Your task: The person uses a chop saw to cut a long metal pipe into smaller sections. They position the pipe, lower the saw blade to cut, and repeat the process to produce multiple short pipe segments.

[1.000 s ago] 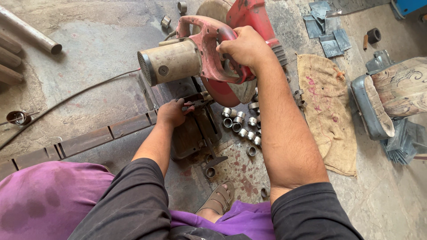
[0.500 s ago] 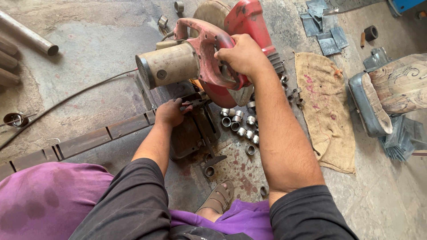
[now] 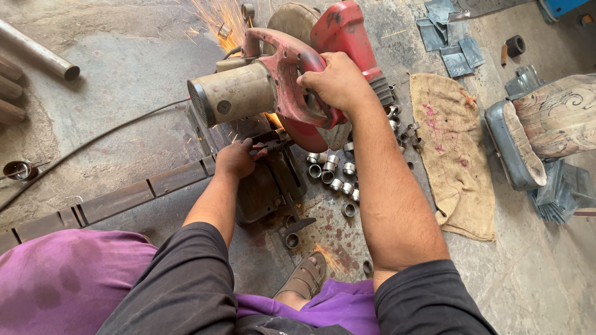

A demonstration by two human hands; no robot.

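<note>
Gripping the saw (image 3: 279, 80) handle, your right hand (image 3: 335, 80) has pulled it down; sparks (image 3: 217, 18) now fly. Left hand (image 3: 234, 158) holds the bar (image 3: 124, 198) at the vise. Cut rings (image 3: 335, 174) on concrete floor (image 3: 124, 124).

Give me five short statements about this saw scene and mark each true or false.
1. The right hand grips the red handle of the chop saw. True.
2. Sparks fly from the far side of the saw. True.
3. The left hand is lifted clear in the air. False: it rests at the clamp beside the blade, on the long metal bar.
4. Cut metal rings lie on the floor to the right of the saw base. True.
5. The burlap sack covers the saw's motor. False: it lies flat on the floor, right of the saw.
</note>
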